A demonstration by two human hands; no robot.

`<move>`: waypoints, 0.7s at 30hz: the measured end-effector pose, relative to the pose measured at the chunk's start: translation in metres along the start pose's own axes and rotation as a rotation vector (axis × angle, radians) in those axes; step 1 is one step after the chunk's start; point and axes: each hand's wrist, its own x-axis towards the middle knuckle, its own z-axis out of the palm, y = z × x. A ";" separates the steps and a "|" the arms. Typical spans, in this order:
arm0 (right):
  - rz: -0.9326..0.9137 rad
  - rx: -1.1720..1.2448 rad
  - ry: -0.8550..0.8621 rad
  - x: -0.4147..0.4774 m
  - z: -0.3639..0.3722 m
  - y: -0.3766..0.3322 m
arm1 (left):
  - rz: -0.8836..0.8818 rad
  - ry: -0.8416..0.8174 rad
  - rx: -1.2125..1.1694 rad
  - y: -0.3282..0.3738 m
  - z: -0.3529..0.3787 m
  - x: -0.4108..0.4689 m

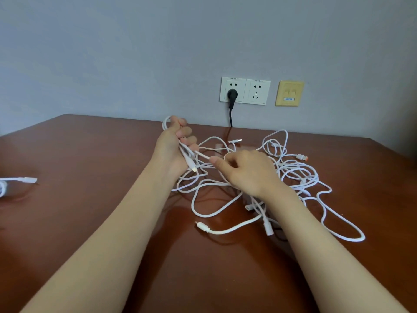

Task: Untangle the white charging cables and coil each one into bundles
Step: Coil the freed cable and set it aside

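A tangle of white charging cables [300,177] lies on the brown table [101,154], spread right of centre. My left hand [173,145] is raised above the table and grips a folded bunch of white cable, a loop sticking out above the fist and a plug end hanging below it. My right hand [243,170] sits over the tangle and pinches a strand of cable [203,155] between thumb and forefinger, just right of the left hand. Loose plug ends [203,228] lie near the front of the tangle.
A coiled white cable bundle [13,182] lies at the table's left edge. On the wall behind are two white sockets [244,90], one with a black plug [232,96] and cord, and a yellow wall plate [289,93].
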 end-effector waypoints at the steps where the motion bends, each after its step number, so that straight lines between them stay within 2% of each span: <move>1: 0.007 -0.023 -0.018 0.000 -0.001 0.001 | 0.012 0.013 -0.007 0.003 -0.002 0.001; 4: -0.035 -0.039 -0.063 -0.002 -0.002 0.008 | 0.031 0.058 0.015 0.007 -0.007 0.002; 7: -0.079 0.024 -0.062 -0.004 0.001 0.012 | 0.058 0.121 0.160 0.004 -0.008 0.004; 9: -0.046 0.247 -0.065 -0.004 0.002 0.015 | 0.076 0.153 0.241 0.002 -0.009 0.004; 12: -0.014 0.723 -0.071 -0.003 -0.003 0.012 | 0.048 0.157 0.306 -0.003 -0.011 0.004; 15: 0.018 0.964 -0.107 -0.001 -0.010 0.006 | 0.054 0.164 0.454 -0.009 -0.008 0.004; 17: 0.076 0.996 -0.113 0.000 -0.010 0.005 | 0.076 0.171 0.561 -0.013 -0.005 0.003; 21: 0.045 0.778 -0.044 0.000 -0.003 0.007 | 0.082 0.164 0.690 -0.019 -0.004 0.002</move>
